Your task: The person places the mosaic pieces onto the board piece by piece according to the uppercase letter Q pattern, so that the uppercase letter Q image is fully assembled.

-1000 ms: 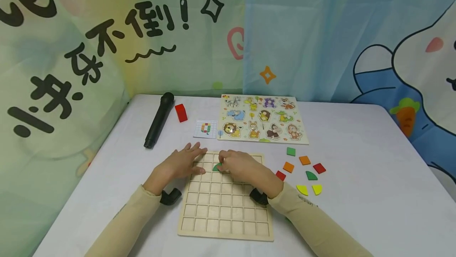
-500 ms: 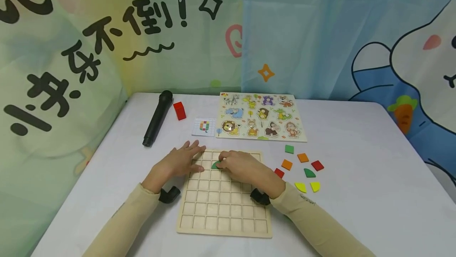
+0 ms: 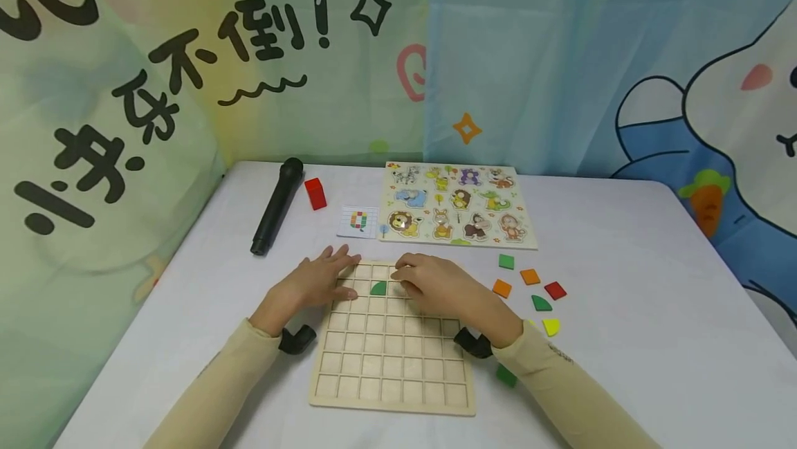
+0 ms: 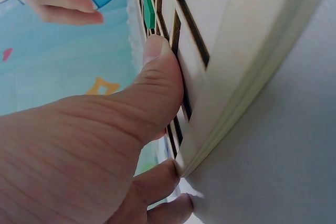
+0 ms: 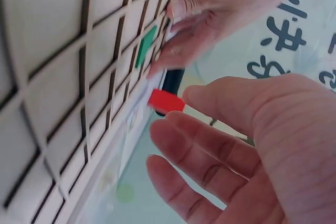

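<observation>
My left hand (image 3: 317, 279) rests on the upper left corner of a wooden grid board (image 3: 392, 366), fingers spread. In the left wrist view its thumb (image 4: 157, 72) presses on the grid and other fingertips lie at the board's edge. A green quarter-circle tile (image 3: 378, 288) sits in one of the upper squares, between the two hands. My right hand (image 3: 438, 286) hovers over the upper right of the board, loosely curled and holding nothing. In the right wrist view a red block (image 5: 166, 102) shows beyond its fingertips, standing in the background.
Several loose tiles lie right of the board, among them an orange square (image 3: 530, 277), a red square (image 3: 555, 290) and a yellow quarter-circle (image 3: 551, 326). Behind are a pattern card (image 3: 358, 221), an animal puzzle (image 3: 457, 205) and a black microphone-like cylinder (image 3: 277, 207).
My right hand has let go of the green quarter-circle tile and moved up and to the right. The tile stays in its square, now in full view. My left hand has stayed put.
</observation>
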The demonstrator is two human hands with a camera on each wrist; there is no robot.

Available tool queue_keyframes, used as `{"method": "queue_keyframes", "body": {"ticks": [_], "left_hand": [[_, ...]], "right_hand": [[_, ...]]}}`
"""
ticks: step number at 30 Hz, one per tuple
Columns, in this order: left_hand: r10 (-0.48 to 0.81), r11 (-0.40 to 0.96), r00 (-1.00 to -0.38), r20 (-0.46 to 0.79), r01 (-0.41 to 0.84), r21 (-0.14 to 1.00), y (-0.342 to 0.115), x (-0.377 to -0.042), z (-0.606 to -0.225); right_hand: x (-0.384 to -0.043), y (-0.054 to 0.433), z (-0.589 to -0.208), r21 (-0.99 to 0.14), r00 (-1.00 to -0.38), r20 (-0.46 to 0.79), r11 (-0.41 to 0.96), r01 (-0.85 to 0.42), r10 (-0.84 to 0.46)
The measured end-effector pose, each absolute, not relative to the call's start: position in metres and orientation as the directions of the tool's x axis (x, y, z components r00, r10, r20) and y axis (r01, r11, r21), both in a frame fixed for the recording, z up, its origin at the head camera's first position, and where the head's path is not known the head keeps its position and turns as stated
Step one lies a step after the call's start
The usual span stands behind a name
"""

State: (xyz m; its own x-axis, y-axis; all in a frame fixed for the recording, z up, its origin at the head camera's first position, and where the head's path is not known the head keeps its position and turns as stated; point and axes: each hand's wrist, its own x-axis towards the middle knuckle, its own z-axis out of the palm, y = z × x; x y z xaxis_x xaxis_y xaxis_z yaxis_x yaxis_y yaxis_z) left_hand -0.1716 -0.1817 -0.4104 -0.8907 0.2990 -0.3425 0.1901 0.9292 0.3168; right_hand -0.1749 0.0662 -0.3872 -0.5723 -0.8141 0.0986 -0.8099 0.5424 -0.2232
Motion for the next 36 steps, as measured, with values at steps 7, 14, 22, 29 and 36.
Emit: {"method": "queue_keyframes", "body": {"ticks": [7, 14, 22, 29, 36], "left_hand": [[0.310, 0.922, -0.891, -0.331, 0.197, 0.333, -0.184, -0.172, -0.412], [0.321, 0.918, -0.890, -0.323, 0.209, 0.336, -0.183, -0.172, -0.412], [0.324, 0.920, -0.891, -0.319, 0.217, 0.327, -0.180, -0.172, -0.411], [0.316, 0.925, -0.892, -0.324, 0.214, 0.314, -0.182, -0.170, -0.411], [0.312, 0.923, -0.894, -0.321, 0.204, 0.328, -0.184, -0.171, -0.415]], "right_hand": [[-0.179, 0.099, -0.385, -0.227, -0.604, 0.152, 0.567, -0.792, -0.783], [-0.184, 0.142, -0.382, -0.258, -0.677, 0.177, 0.630, -0.732, -0.714], [-0.187, 0.196, -0.374, -0.283, -0.795, 0.146, 0.745, -0.604, -0.589], [-0.195, 0.219, -0.364, -0.288, -0.866, 0.074, 0.821, -0.493, -0.494], [-0.200, 0.218, -0.370, -0.334, -0.861, -0.065, 0.824, -0.458, -0.505]]}}
